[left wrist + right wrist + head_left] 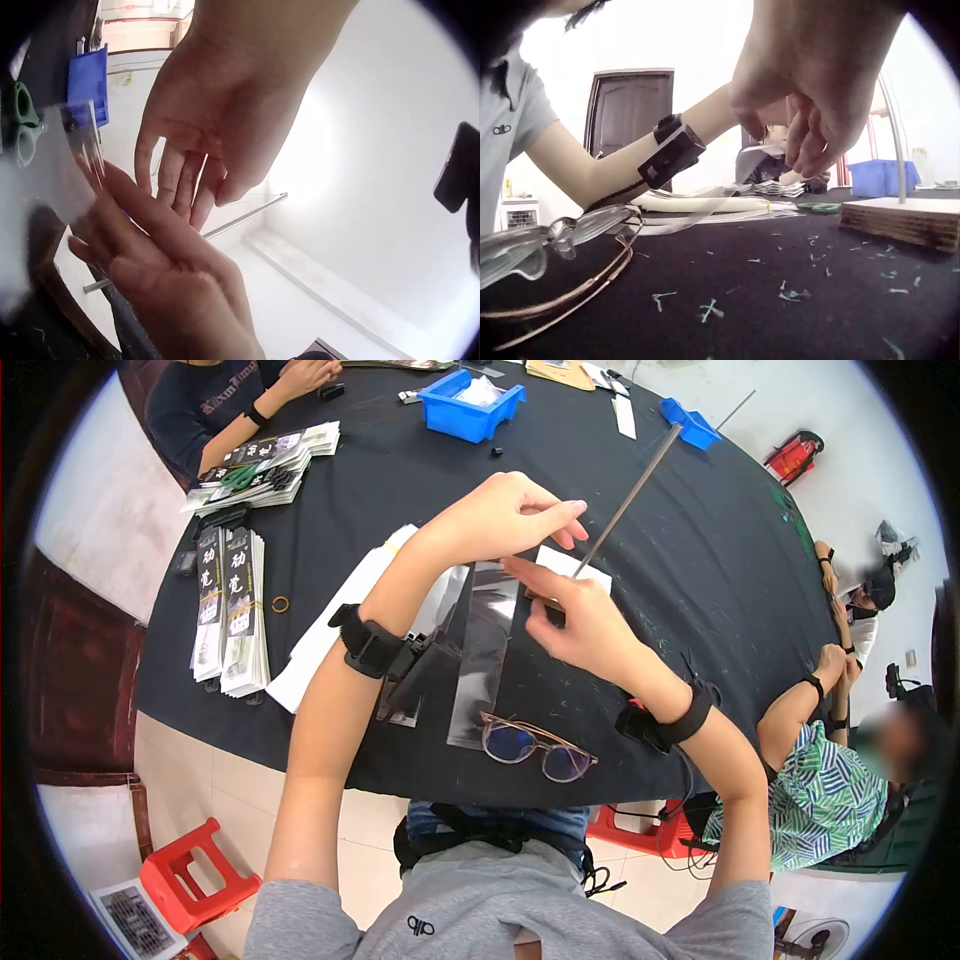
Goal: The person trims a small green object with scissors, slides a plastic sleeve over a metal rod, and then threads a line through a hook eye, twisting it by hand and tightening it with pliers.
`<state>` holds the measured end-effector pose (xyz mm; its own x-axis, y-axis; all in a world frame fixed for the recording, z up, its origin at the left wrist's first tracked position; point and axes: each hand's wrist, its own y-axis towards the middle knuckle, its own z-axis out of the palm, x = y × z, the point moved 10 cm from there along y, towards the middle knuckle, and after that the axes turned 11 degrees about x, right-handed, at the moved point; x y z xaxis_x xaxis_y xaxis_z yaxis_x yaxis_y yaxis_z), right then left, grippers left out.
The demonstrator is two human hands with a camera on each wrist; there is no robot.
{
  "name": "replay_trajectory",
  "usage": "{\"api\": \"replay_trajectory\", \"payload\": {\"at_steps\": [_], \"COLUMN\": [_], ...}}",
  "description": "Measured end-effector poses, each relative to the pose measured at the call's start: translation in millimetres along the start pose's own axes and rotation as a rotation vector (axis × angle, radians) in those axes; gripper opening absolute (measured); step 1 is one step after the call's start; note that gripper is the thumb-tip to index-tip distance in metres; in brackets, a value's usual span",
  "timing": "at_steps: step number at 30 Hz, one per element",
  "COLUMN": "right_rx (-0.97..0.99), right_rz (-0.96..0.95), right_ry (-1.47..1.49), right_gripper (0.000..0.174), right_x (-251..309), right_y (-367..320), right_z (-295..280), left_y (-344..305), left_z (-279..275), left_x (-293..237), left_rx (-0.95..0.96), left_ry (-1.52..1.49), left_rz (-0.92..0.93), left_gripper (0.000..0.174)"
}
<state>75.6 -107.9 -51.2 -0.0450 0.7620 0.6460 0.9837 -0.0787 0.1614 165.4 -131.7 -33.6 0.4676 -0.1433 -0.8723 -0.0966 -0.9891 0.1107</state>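
Note:
My right hand (590, 622) grips the far end of a long clear plastic sleeve (478, 660) at its fingertips. The sleeve slopes down from there toward the table's near edge. In the right wrist view the sleeve (697, 216) bends upward to the fingers of that hand. My left hand (497, 515) hovers just beyond the right fingertips, its fingers loosely bent with nothing between them. Beside the right hand a thin metal rod (632, 495) stands upright on a wooden block (900, 221) with a white top.
Eyeglasses (535, 748) lie near the front edge. White sheets (335, 635) are left of the sleeve, with printed packets (240, 610) farther left. Green scissors (238, 477) rest on another packet stack. A blue bin (465, 418) stands at the back. Other people sit around the table.

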Motion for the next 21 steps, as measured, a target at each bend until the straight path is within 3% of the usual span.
{"api": "replay_trajectory", "payload": {"at_steps": [2,3,4,6,7,8,10,15,18,21], "right_rx": [-0.122,-0.258,-0.26,-0.416,-0.374,-0.373,-0.109,-0.226,-0.199,-0.112], "right_rz": [0.023,-0.15,-0.143,-0.257,-0.184,-0.176,0.062,-0.06,-0.002,0.269], "right_ry": [-0.346,-0.478,-0.48,-0.785,-0.859,-0.855,-0.946,-0.921,-0.892,-0.641], "right_gripper": [0.032,0.027,0.027,0.023,0.017,0.017,0.015,0.013,0.018,0.015], "right_x": [8.8,26.3,23.5,41.7,37.2,37.7,10.9,8.1,1.9,-30.3], "right_y": [-12.3,-20.5,-22.3,-37.9,-40.2,-46.0,-40.3,-60.2,-69.3,-77.3], "right_z": [-15.1,-25.1,-29.3,-36.5,-35.5,-37.0,-29.1,-35.8,-42.5,-56.7], "left_y": [0.9,1.4,1.3,-0.4,-1.8,-3.0,-2.4,-0.5,0.1,2.3], "left_z": [-0.5,0.6,1.7,1.9,3.5,4.6,3.1,3.8,4.4,4.7], "left_x": [-3.5,-2.6,-4.5,-8.0,-9.3,-8.8,-8.1,-8.4,-7.4,-5.8], "left_rx": [-0.019,-0.013,-0.006,-0.013,-0.008,-0.006,-0.009,-0.023,-0.015,-0.02], "left_ry": [-0.011,-0.007,-0.009,0.019,0.014,0.014,0.023,0.013,0.012,0.032], "left_rz": [0.085,0.056,0.059,0.051,0.049,0.023,-0.019,0.037,0.023,0.053], "left_gripper": [0.038,0.038,0.038,0.038,0.038,0.038,0.038,0.038,0.038,0.038]}}
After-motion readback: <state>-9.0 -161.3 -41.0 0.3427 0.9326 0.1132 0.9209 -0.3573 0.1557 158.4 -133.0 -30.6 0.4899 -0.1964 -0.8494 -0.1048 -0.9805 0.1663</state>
